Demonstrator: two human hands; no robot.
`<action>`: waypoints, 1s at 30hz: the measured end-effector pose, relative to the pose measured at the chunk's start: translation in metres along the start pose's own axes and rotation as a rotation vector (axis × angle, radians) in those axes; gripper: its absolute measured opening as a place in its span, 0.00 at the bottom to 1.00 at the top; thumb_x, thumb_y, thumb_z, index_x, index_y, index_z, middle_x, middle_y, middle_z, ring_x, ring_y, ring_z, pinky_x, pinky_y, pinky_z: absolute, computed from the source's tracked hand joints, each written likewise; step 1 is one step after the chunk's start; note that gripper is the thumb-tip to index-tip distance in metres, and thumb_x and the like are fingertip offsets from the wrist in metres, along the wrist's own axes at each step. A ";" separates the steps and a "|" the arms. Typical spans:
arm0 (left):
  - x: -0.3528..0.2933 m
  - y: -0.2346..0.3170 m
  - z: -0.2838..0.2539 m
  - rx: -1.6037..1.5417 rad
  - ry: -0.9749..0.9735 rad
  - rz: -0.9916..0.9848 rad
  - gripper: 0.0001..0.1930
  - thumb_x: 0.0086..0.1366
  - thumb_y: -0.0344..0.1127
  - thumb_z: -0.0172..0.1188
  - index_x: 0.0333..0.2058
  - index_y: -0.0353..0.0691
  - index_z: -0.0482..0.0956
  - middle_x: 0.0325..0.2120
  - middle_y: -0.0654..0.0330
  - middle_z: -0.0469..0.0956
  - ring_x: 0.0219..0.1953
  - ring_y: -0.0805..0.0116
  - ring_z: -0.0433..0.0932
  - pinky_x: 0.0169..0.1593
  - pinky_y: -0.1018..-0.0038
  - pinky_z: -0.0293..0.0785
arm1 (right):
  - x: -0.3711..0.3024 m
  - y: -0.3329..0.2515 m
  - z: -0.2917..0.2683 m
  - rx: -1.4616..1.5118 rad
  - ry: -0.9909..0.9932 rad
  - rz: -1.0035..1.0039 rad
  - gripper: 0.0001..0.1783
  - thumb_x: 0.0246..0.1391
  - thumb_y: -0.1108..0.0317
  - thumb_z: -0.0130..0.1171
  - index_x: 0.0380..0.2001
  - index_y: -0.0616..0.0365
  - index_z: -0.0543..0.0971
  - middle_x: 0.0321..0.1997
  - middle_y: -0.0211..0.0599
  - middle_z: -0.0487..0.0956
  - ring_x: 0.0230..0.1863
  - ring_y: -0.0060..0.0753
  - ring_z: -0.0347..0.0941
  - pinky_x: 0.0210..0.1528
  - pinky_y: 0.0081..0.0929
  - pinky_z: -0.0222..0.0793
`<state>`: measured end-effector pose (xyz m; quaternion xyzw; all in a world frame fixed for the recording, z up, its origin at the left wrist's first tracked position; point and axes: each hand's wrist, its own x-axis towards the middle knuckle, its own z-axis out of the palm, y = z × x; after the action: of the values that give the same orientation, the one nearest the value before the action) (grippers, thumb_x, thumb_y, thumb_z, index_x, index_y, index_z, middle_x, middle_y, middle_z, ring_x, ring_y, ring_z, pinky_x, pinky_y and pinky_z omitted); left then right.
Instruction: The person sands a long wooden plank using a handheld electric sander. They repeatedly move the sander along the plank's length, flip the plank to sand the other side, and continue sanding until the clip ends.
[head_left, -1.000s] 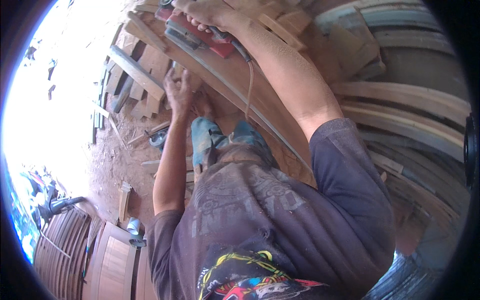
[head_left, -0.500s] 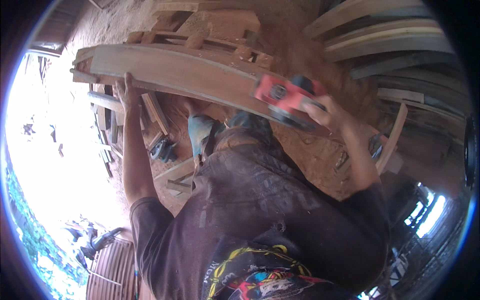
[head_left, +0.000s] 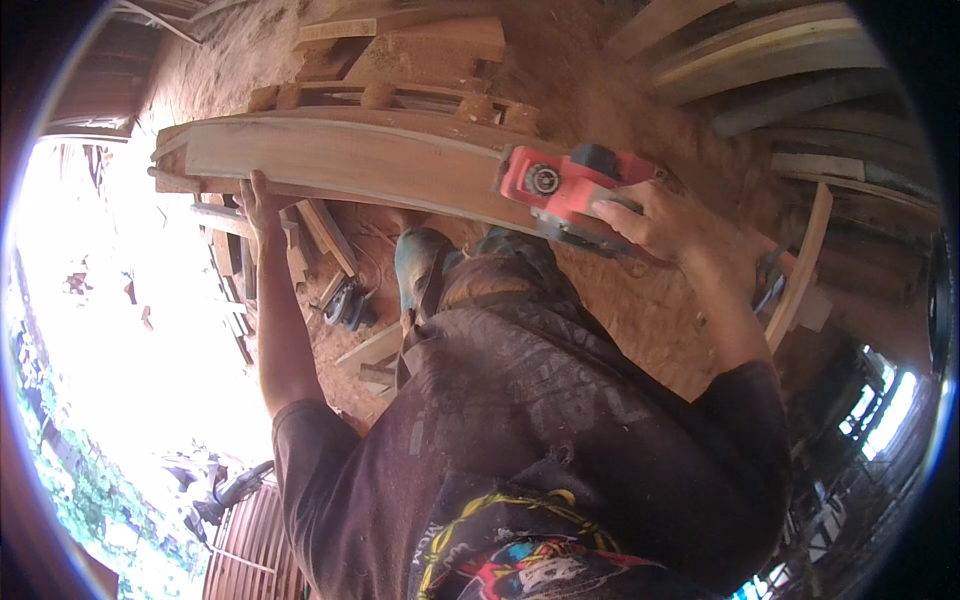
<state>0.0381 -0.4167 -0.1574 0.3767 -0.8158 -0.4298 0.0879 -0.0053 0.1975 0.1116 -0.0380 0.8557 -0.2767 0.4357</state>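
A long, flat wooden board (head_left: 340, 155) lies crosswise in front of me on a rough timber support. My left hand (head_left: 260, 205) grips the board's near edge close to its left end, fingertips showing over the top. In my right hand (head_left: 655, 220) is a red and black electric planer (head_left: 560, 185), my fingers wrapped round its handle. The planer sits over the board's right end and hides it. Whether its sole touches the wood I cannot tell.
Behind the board lie timber offcuts (head_left: 420, 45) and sawdust. Long planks (head_left: 770, 60) are stacked at the far right, and a lone plank (head_left: 805, 260) leans nearer. A dark power tool (head_left: 348, 305) with a cord rests on the ground among wood scraps at my left.
The whole view has shifted a little, with the board's left end now lower in the picture. The planer, still in my right hand at the board's right end, looks sharper than before.
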 end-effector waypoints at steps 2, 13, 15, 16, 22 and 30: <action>-0.011 0.010 0.016 0.006 0.050 0.027 0.43 0.74 0.66 0.53 0.75 0.39 0.63 0.77 0.36 0.51 0.79 0.41 0.51 0.78 0.45 0.49 | 0.022 -0.016 0.006 -0.008 -0.029 -0.008 0.33 0.66 0.41 0.56 0.55 0.60 0.86 0.42 0.46 0.88 0.45 0.36 0.83 0.51 0.35 0.74; -0.041 -0.026 0.021 0.224 -0.076 0.177 0.34 0.82 0.58 0.42 0.79 0.53 0.55 0.80 0.34 0.36 0.79 0.22 0.28 0.79 0.37 0.32 | 0.138 -0.184 0.061 0.053 -0.017 -0.199 0.29 0.67 0.43 0.55 0.35 0.60 0.88 0.25 0.32 0.82 0.35 0.30 0.79 0.44 0.35 0.72; -0.059 0.011 0.017 0.149 -0.103 0.081 0.34 0.82 0.56 0.44 0.79 0.51 0.54 0.79 0.32 0.33 0.78 0.21 0.26 0.79 0.37 0.32 | 0.160 -0.223 0.069 0.023 -0.037 -0.206 0.32 0.66 0.39 0.54 0.40 0.59 0.89 0.35 0.48 0.86 0.44 0.45 0.84 0.49 0.41 0.75; -0.061 0.013 0.014 0.157 -0.118 0.079 0.34 0.82 0.55 0.45 0.80 0.50 0.53 0.79 0.31 0.32 0.78 0.20 0.26 0.79 0.37 0.32 | 0.174 -0.243 0.073 0.002 -0.050 -0.217 0.33 0.65 0.37 0.54 0.42 0.58 0.89 0.39 0.55 0.88 0.49 0.53 0.86 0.51 0.44 0.77; -0.069 0.015 0.017 0.218 -0.150 0.099 0.39 0.79 0.53 0.52 0.80 0.49 0.48 0.78 0.26 0.28 0.77 0.18 0.24 0.78 0.35 0.32 | 0.292 -0.326 0.132 -0.129 0.061 -0.548 0.28 0.65 0.41 0.55 0.32 0.54 0.89 0.25 0.41 0.82 0.35 0.39 0.82 0.48 0.38 0.74; -0.065 0.033 0.009 0.265 -0.217 0.071 0.42 0.77 0.52 0.56 0.81 0.51 0.46 0.78 0.26 0.30 0.78 0.19 0.26 0.77 0.37 0.35 | 0.398 -0.515 0.168 0.087 -0.175 -0.501 0.31 0.65 0.37 0.53 0.32 0.54 0.88 0.20 0.31 0.76 0.21 0.27 0.72 0.23 0.32 0.66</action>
<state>0.0612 -0.3547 -0.1258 0.3074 -0.8829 -0.3532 -0.0361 -0.2130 -0.4334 0.0054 -0.2536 0.7660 -0.4081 0.4270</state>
